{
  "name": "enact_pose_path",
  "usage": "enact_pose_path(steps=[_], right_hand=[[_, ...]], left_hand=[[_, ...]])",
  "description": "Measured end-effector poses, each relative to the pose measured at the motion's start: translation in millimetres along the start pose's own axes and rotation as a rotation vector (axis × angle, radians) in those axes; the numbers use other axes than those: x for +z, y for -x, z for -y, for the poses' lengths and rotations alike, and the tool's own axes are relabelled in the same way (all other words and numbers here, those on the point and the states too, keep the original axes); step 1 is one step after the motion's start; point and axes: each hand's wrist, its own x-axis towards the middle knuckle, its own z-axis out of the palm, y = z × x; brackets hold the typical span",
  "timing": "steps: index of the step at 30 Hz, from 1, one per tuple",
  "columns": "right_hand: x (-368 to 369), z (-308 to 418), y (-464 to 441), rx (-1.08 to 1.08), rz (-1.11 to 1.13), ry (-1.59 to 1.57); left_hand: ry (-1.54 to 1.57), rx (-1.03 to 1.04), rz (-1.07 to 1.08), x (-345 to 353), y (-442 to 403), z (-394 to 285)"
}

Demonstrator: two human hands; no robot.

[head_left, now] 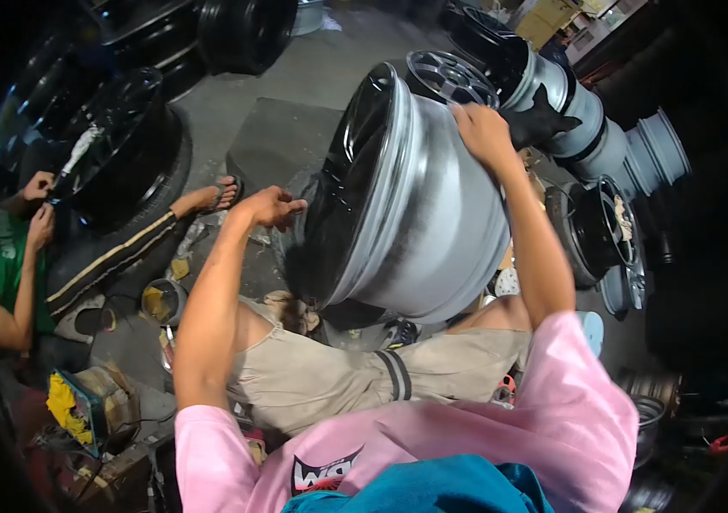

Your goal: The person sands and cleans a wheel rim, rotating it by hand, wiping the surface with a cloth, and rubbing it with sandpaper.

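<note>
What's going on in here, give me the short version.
A person in a pink shirt has a large wheel rim, silver barrel and black face, in front of their knees. The right hand is on the barrel's upper edge; the left hand is by the black face, though contact is unclear. At the left of the view, a co-worker in a green shirt has both hands at another black wheel. More rims are at the right.

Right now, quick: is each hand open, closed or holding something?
Left hand: loosely curled beside the wheel; grip can't be told.
Right hand: on top of the wheel; grip can't be told.
</note>
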Motion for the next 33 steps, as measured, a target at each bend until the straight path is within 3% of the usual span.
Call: enact_pose_path(steps=[1,2,4,6,10,14,18,19,21,23,25,27,29,31,33], right_hand=[[-24,18,47,-0.045,-0.116,0.139],[-28,30,102,-0.119,-0.38,0.286],[-39,67,198,0.099,-0.322,0.205],[-21,102,279,0.18,-0.262,0.115],[-50,98,229,0.134,-0.22,0.253],[-46,-5,88,-0.029,-0.123,0.082],[16,-114,-68,0.094,0.505,-0.211],[24,-108,-92,0.175,0.661,-0.164],[53,-118,-124,0.32,0.836,-0.127],[69,-131,-136,0.334,0.901,-0.155],[81,-153,-137,0.293,0.865,-0.072],[90,-170,-138,0.104,0.817,-0.045],[79,-174,-123,-0.216,0.677,-0.097],[50,-159,-100,-0.142,0.628,-0.032],[1,-129,-50,-0.1,0.388,-0.033]], left_hand=[[-0.002,0.018,0.018,0,3,-5],[-0.032,0.032,-0.001,1,7,-9],[-0.084,0.066,0.002,5,-2,-7],[-0.18,0.066,0.035,4,-3,-9],[-0.231,0.055,0.076,10,12,-28],[-0.253,0.046,0.015,6,22,-30],[-0.186,0.071,-0.04,1,36,-31],[-0.188,0.055,-0.036,0,38,-29],[-0.185,0.011,-0.024,-4,39,-22],[-0.221,-0.014,-0.023,-9,37,-13],[-0.222,-0.043,-0.039,-4,37,-9],[-0.154,-0.029,0.021,0,44,-14],[-0.12,-0.03,0.041,8,49,-3],[-0.103,-0.008,0.061,6,51,7],[0.028,-0.007,0.042,7,56,15]])
